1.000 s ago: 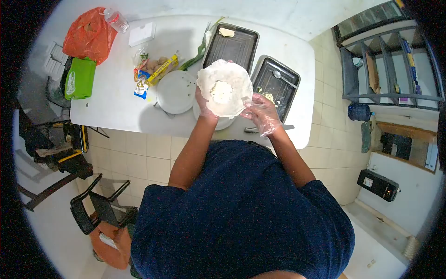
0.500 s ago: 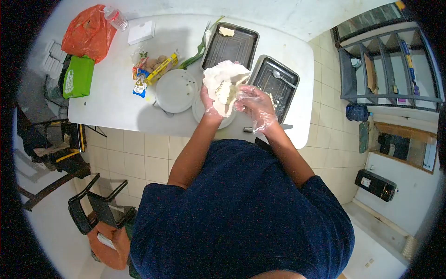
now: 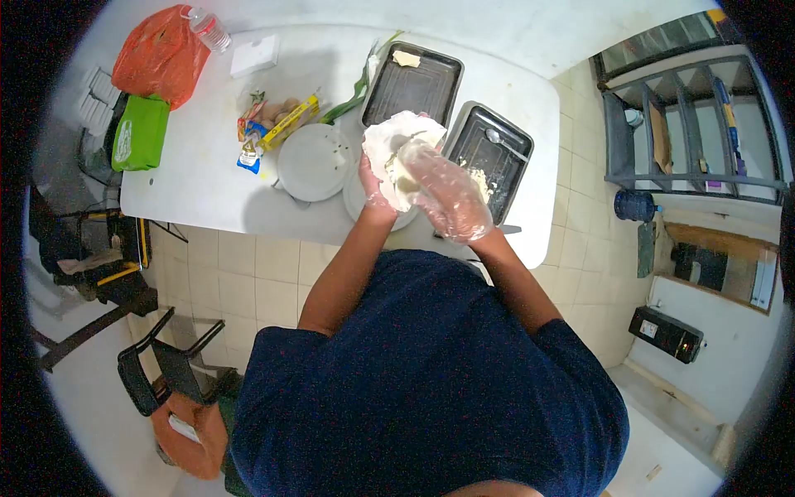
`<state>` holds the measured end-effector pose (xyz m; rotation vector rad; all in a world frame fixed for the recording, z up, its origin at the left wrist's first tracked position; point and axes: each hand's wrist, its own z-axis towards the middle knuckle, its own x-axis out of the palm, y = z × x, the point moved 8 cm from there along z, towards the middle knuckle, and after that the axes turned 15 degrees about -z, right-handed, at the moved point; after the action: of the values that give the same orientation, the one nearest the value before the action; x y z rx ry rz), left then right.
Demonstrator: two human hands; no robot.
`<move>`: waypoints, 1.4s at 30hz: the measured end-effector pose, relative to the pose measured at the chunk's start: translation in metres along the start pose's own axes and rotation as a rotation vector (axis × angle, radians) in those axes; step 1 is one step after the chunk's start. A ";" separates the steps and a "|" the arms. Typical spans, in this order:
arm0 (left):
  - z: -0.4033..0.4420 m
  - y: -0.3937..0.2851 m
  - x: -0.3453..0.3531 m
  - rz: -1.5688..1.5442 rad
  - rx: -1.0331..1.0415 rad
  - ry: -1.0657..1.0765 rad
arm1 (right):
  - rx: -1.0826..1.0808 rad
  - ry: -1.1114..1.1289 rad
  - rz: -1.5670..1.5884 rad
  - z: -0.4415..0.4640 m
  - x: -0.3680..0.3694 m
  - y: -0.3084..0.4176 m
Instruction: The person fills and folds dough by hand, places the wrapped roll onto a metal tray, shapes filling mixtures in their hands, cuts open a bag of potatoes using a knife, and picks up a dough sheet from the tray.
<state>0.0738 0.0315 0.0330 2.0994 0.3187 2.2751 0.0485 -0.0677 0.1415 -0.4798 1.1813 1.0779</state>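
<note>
Dough [image 3: 384,139] is held above the desk [image 3: 273,217], toward its near edge. Left hand [image 3: 373,186] grips from beneath; right hand [image 3: 450,189] has swung across, apparently folding; its grip cannot be told.

The glove [image 3: 454,189] looks glossy plastic, the pale sheet [image 3: 383,142] matt.

Light's bright in the mid., w/ the table [image 3: 505,74] v. white & the dough [image 3: 383,142] nearly washed out. Soft gray shadows lie on the table's left half. The right hand [image 3: 455,186] looks a bit blurry, & its glove [image 3: 443,174] has shiny spots. The shirt [image 3: 431,364] is dark w/ tiny specks. Corners go black; the shelf [image 3: 660,180] & table edges bend. Box [image 3: 288,122] words are too fuzzy to read.
</note>
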 end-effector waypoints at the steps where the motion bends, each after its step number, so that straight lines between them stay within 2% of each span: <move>1: 0.001 0.003 -0.003 -0.072 -0.025 -0.042 | -0.035 0.057 -0.054 0.000 0.007 0.003; 4: 0.001 0.010 -0.005 -0.158 -0.051 -0.088 | -0.095 0.235 -0.184 -0.004 0.035 0.007; 7: 0.003 0.011 -0.005 -0.133 -0.043 -0.106 | -0.109 0.259 -0.273 -0.010 0.050 0.006; 18: -0.003 0.006 -0.011 -0.170 -0.047 -0.109 | -0.103 0.323 -0.203 -0.014 0.055 0.003; 22: 0.000 0.004 -0.001 -0.063 0.004 -0.087 | -0.139 0.341 -0.287 -0.015 0.055 0.004; 25: -0.001 0.004 0.006 -0.056 -0.017 -0.040 | -0.138 0.266 -0.162 -0.010 0.045 0.005; 28: 0.001 0.002 0.017 0.030 -0.007 -0.007 | -0.035 0.125 0.202 -0.001 0.020 -0.003; 30: 0.001 -0.001 0.023 0.076 0.024 -0.008 | -0.063 0.072 0.143 -0.005 0.011 -0.009; 36: 0.003 0.001 0.019 -0.027 -0.056 -0.005 | -0.148 -0.043 -0.032 -0.010 -0.005 -0.001; 39: 0.002 0.005 0.024 -0.066 -0.056 0.068 | -0.174 -0.070 -0.050 -0.006 -0.006 0.001; 42: 0.005 0.005 0.018 -0.043 -0.037 -0.079 | -0.170 -0.077 -0.010 -0.003 -0.008 0.001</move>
<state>0.0780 0.0301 0.0515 2.1368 0.3134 2.1508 0.0467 -0.0732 0.1483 -0.5701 1.0233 1.1835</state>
